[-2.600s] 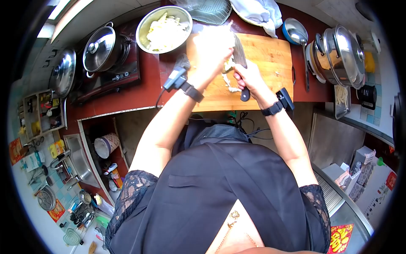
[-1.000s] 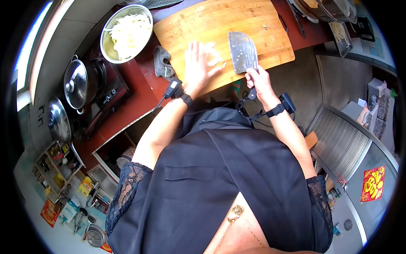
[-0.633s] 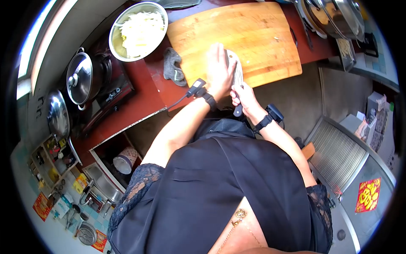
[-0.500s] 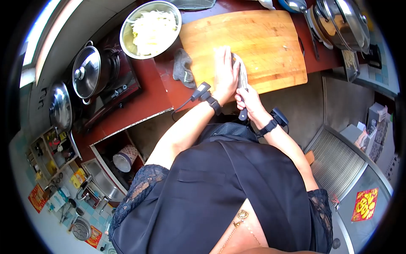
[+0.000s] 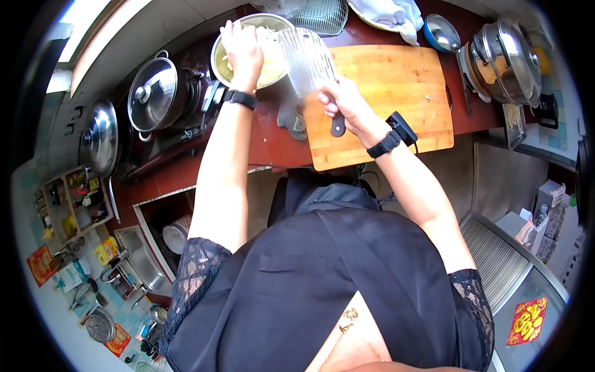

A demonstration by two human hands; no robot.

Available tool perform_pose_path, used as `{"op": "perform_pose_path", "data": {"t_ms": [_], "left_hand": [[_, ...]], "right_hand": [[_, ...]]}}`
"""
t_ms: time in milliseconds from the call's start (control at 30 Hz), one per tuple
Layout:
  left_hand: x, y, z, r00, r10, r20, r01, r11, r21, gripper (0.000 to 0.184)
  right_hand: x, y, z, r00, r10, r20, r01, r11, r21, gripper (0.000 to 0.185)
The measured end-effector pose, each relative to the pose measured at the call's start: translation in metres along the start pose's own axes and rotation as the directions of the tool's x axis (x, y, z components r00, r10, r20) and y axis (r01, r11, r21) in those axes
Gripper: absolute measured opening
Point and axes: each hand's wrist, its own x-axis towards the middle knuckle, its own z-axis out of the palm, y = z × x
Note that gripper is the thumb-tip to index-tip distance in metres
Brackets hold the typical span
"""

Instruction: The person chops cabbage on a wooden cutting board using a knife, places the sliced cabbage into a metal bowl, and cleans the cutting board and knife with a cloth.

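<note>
My right hand [image 5: 347,105] grips the dark handle of a cleaver [image 5: 305,59]. Its broad blade is raised at the bowl's right edge, overlapping the rim in view. My left hand [image 5: 243,53] is over the left side of the metal bowl [image 5: 217,59], fingers stretched out and a little apart. Pale shredded vegetable [image 5: 271,56] lies in the bowl, partly covered by my left hand and the blade. Below my right hand is the wooden cutting board [image 5: 390,87], with only small scraps on it. A grey cloth [image 5: 291,121] lies by the board's left edge.
Left of the bowl, a lidded pot [image 5: 155,93] stands on the stove. A teal basket [image 5: 322,17] and a light cloth [image 5: 390,15] sit behind the board. To the right are a blue bowl [image 5: 441,32] and a steamer pot [image 5: 508,62].
My left hand has moved from the board, beside the blade, up and left to the bowl. My right hand has lifted the cleaver leftward, its blade turned broadside. The view has shifted.
</note>
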Motion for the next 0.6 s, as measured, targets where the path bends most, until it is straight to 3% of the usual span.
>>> {"op": "perform_pose_path", "data": {"t_ms": [33,67,100,133,167,267,400,533,600], "left_hand": [[0.007,-0.001,-0.005,0.998,-0.064,0.027,0.067,0.988,-0.136,0.047],[0.000,0.001,-0.009,0.923,-0.267,0.277,0.360,0.853,-0.378,0.048],[-0.004,0.014,-0.021,0.748,-0.440,0.497,0.658,0.595,-0.463,0.050],[-0.015,0.010,-0.017,0.649,-0.385,0.656,0.757,0.239,-0.608,0.052],[-0.016,0.011,-0.014,0.580,-0.253,0.774,0.766,-0.154,-0.624,0.054],[-0.037,0.040,-0.030,0.597,-0.160,0.786,0.707,-0.357,-0.610,0.056],[-0.044,0.033,-0.037,0.530,-0.153,0.834,0.771,-0.322,-0.549,0.055],[-0.023,0.024,-0.041,0.418,-0.242,0.876,0.867,-0.179,-0.464,0.043],[-0.012,0.016,-0.039,0.426,-0.250,0.869,0.884,-0.090,-0.459,0.038]], "right_hand": [[0.006,-0.002,-0.002,0.999,0.020,0.050,-0.023,0.998,0.052,0.011],[0.009,-0.001,-0.003,0.994,0.049,0.100,-0.060,0.993,0.106,0.012],[0.009,0.001,-0.002,0.985,0.083,0.153,-0.107,0.981,0.162,0.012],[0.011,-0.001,0.002,0.977,0.100,0.189,-0.131,0.979,0.158,0.013],[0.018,-0.001,0.005,0.976,0.113,0.185,-0.147,0.972,0.185,0.012],[0.034,0.002,0.013,0.978,0.137,0.156,-0.172,0.955,0.242,0.009],[0.044,-0.003,0.014,0.988,0.106,0.116,-0.129,0.969,0.209,0.011],[0.050,-0.010,0.004,0.993,0.047,0.104,-0.073,0.960,0.270,0.013],[0.045,-0.013,-0.016,0.996,0.008,0.085,-0.036,0.943,0.332,0.015]]}}
